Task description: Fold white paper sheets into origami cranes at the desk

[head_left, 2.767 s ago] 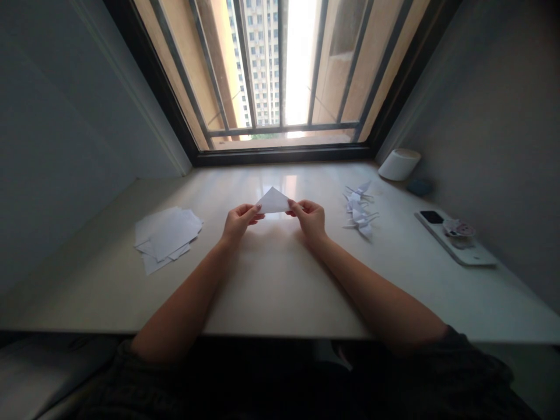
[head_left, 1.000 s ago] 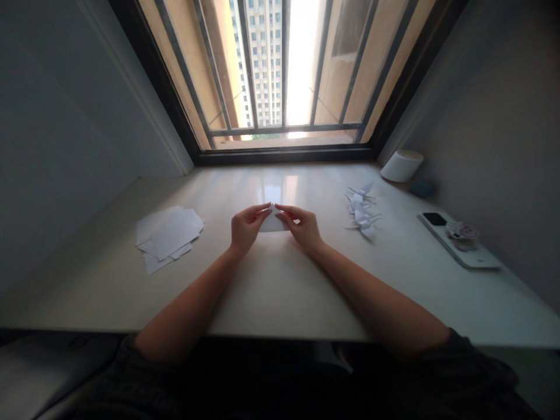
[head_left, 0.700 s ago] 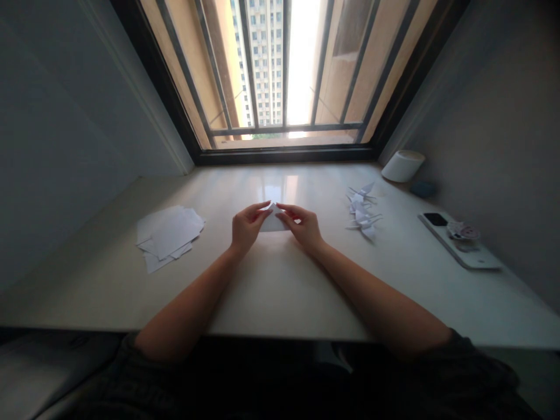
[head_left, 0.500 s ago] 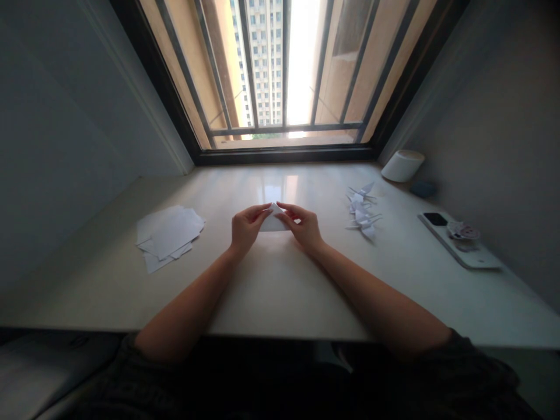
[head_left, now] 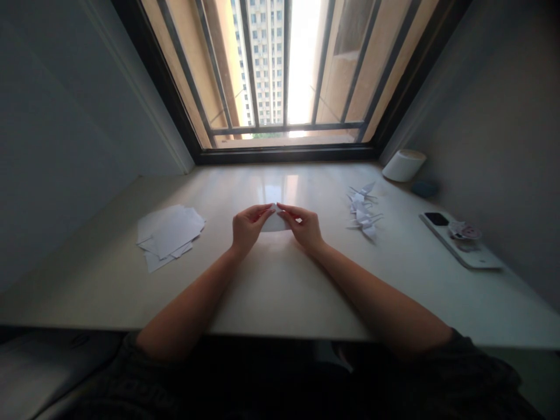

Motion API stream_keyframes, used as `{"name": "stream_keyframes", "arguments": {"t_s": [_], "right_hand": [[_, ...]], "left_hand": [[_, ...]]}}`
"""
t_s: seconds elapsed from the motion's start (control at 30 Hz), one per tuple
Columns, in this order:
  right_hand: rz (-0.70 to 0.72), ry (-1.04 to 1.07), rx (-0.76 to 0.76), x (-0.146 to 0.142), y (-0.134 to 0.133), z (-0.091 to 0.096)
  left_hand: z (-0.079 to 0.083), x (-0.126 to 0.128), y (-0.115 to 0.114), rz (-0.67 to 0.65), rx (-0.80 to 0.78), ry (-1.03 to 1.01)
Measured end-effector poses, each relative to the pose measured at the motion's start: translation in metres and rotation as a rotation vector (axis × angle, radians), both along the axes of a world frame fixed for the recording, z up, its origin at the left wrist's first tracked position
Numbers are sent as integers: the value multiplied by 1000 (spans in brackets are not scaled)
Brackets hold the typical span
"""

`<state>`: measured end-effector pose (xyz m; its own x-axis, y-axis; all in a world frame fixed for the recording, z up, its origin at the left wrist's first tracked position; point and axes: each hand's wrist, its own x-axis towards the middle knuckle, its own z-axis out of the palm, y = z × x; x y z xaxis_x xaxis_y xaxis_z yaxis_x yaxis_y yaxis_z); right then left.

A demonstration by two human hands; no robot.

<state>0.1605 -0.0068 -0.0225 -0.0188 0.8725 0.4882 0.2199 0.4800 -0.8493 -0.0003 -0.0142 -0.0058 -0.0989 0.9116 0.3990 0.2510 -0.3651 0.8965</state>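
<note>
Left hand: we see thumb and fingers pinched on the folded paper's upper corner.
Right hand [head_left: 305, 226]: pinched likewise, just beside the left hand [head_left: 247, 227].
Folded paper [head_left: 275, 223]: between both hands, straight lower edge toward us.
Countertop [head_left: 280, 297] room: we have space leftward to the paper sheets [head_left: 172, 230], rightward to the paper cranes [head_left: 362, 216].
Near edge: our forearms cross it.
Smartphone [head_left: 476, 256]: far right, beyond the cranes.

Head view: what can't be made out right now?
All in the head view:
Folded white paper: side edges, covered by the left hand and right hand.
Spread white paper sheets: exact count, hidden by overlap.
White folded-paper cranes: exact count, hidden by overlap.
Blue-grey rounded object: identity, blurred.
Pale round piece on white rectangular phone: print, blurred.
</note>
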Motion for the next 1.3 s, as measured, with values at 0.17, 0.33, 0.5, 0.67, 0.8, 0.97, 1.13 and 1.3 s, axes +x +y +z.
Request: {"name": "stream_keyframes", "arguments": {"t_s": [0.17, 0.33, 0.5, 0.67, 0.8, 0.97, 1.13, 1.3], "right_hand": [[-18, 12, 4, 0, 0, 1], [-24, 0, 21, -1, -1, 2], [-38, -26, 37, 0, -1, 2], [-32, -22, 38, 0, -1, 0], [-25, -29, 29, 1, -1, 0], [-21, -58, 5, 1, -1, 1], [-39, -100, 11, 2, -1, 1], [-53, -217, 53, 4, -1, 1]], "left_hand": [[-2, -1, 1, 1, -4, 24], [-3, 0, 2, 26, 6, 9], [-4, 0, 2, 18, 12, 14], [-6, -2, 4, -15, -13, 26], [-8, -2, 5, -28, -34, 13], [-7, -2, 5, -52, -48, -39], [-6, -5, 8, -81, -124, -74], [-11, -10, 14, -176, -222, -82]]}}
